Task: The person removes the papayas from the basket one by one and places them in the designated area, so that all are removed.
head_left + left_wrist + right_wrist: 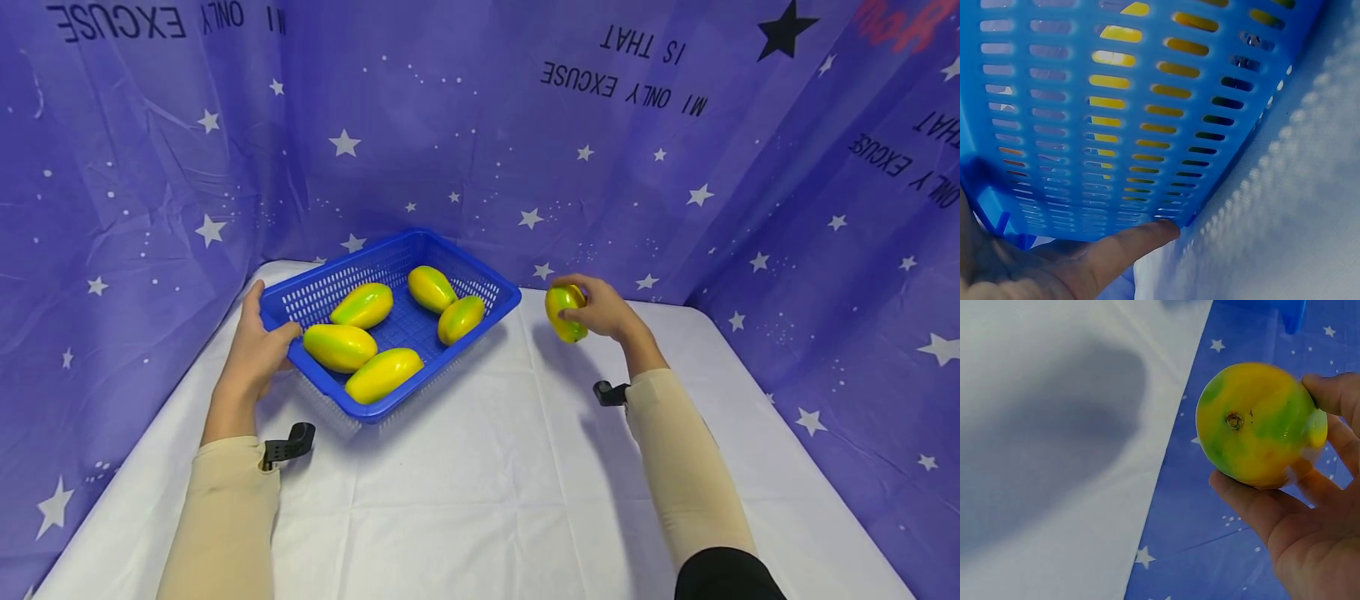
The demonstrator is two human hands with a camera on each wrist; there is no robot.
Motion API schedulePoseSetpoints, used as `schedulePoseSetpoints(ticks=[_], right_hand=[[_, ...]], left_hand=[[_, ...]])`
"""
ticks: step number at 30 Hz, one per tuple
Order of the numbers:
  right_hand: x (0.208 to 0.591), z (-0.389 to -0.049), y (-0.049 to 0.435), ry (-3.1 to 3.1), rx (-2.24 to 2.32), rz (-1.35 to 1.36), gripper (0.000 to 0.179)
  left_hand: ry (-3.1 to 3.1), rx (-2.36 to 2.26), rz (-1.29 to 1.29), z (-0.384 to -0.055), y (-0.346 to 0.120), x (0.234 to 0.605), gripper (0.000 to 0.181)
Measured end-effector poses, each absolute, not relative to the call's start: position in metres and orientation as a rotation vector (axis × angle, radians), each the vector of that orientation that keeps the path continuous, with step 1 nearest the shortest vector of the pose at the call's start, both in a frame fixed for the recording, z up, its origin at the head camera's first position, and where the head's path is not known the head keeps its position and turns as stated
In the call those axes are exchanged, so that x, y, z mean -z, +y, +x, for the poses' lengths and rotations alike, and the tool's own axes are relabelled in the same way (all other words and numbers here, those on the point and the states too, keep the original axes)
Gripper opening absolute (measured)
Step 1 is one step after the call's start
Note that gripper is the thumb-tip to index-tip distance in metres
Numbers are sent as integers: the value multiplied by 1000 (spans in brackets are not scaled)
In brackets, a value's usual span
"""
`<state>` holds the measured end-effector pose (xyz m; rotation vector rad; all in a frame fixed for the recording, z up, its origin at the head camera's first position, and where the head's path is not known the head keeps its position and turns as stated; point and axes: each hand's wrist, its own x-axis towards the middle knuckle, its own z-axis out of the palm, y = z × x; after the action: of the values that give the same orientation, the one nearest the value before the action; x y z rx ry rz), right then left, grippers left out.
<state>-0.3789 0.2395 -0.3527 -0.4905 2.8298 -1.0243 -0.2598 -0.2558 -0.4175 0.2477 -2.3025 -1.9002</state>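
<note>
My left hand (pixel 258 346) grips the left end of a blue plastic basket (pixel 480 275), the thumb near its rim. In the left wrist view a finger reaches under the perforated wall (pixel 1054 94) of the basket. Inside lie several yellow-green papayas (pixel 341 348), spread along the sides. To the right of the basket my right hand (pixel 600 308) holds one more papaya (pixel 564 312) between thumb and fingers. The right wrist view shows the round end of that papaya (pixel 1254 425) facing the camera, raised above the table with a shadow cast on the cloth.
A white cloth (pixel 465 500) covers the table. Purple curtains (pixel 465 125) with stars and lettering stand along the back and both sides, close behind the basket and right hand. A small black camera mount (pixel 288 446) sits on the left wrist, another (pixel 609 393) on the right.
</note>
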Motion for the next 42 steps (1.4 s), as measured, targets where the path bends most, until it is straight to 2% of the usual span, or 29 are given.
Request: schedulePoseSetpoints(ticks=[7,14,29,42], right_hand=[[365,-376,253,2793,1065,-406,47],[389,-380,267,2771,1089,-357,50],[429,-382,288,2462,1589,-242,57],[434,-374,295,2379,1777,-327,58]], left_hand=[[-2292,1923,236,-259,-254,414,80],[-2301,1931,222,-267,-262,426,81],[-2297,1907,237,-257,-251,413,78],[-2277,1922,239,-261,-253,418,79]])
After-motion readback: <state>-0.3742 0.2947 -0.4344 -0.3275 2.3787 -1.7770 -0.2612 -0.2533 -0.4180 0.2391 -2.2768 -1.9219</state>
